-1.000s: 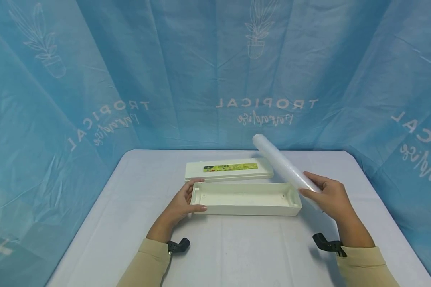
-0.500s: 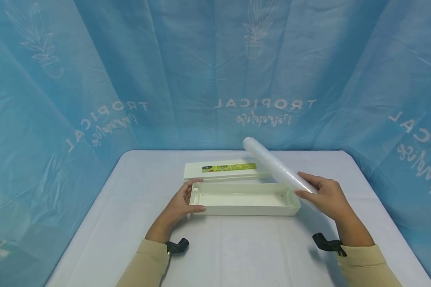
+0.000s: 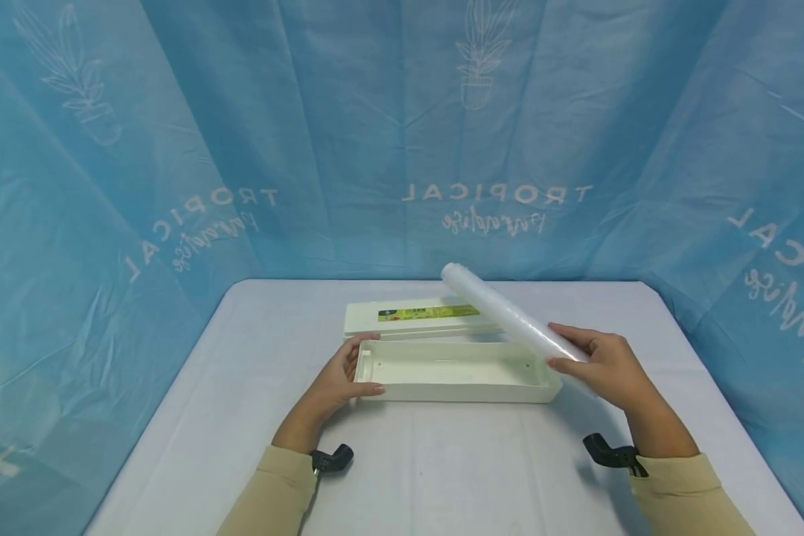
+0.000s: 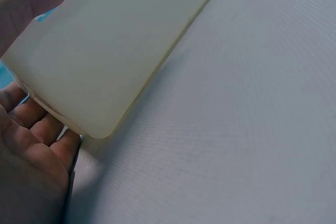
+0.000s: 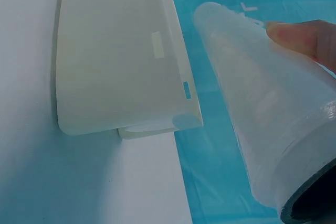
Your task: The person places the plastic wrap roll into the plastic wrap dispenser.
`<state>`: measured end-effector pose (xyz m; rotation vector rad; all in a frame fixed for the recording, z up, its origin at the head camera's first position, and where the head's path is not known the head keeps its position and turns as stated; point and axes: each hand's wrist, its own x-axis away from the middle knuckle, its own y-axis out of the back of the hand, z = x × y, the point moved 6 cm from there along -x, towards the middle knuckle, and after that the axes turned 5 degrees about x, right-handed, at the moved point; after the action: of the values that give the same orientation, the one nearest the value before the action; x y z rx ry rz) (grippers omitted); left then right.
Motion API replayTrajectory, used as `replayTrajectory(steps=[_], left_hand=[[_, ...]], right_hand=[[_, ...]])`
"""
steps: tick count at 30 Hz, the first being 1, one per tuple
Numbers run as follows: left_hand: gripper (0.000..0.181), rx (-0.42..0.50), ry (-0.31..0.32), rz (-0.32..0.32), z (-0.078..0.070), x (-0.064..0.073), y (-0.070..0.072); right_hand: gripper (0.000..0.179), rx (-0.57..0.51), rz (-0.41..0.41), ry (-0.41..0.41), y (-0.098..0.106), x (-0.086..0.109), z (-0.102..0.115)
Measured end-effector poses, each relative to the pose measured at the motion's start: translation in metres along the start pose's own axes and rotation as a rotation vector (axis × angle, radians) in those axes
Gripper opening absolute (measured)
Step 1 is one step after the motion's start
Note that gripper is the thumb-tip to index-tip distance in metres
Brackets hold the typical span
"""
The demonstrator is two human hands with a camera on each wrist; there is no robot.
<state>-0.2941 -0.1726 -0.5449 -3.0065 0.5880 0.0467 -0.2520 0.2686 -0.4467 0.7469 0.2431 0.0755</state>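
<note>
A long cream plastic box (image 3: 455, 392) lies lengthwise on the table with its hollow side up. My left hand (image 3: 331, 383) grips its left end, thumb on the front wall and fingers round the end and back. Near the box's right end, my right hand (image 3: 599, 365) holds a roll of clear plastic wrap (image 3: 502, 309) by its near end. The roll slants up and leftward, its far end above the lid. In the right wrist view the dark open core (image 5: 315, 198) of the roll shows, and the roll is apart from the box wall (image 5: 121, 66).
Behind the box lies a cream lid (image 3: 362, 318) with a yellow-green label (image 3: 422, 313), its right part hidden by the roll. The table (image 3: 442, 469) has a white cover. Blue printed curtains (image 3: 348, 149) stand round the back and sides.
The right hand has moved slightly left with the roll, whose far end has swung left and lowered. The left hand stays on the box.
</note>
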Motion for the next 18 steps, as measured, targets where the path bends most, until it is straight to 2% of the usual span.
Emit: replayTrajectory(steps=[6,18], left_hand=[[0.107,0.003,-0.002,0.003,0.0,0.0,0.0],[0.106,0.007,-0.015,0.016,0.0,0.0,0.001]], right_hand=[[0.062,-0.014,0.006,0.018,-0.001,-0.001,0.004],[0.058,-0.077,0.054,0.106,-0.007,-0.001,0.014]])
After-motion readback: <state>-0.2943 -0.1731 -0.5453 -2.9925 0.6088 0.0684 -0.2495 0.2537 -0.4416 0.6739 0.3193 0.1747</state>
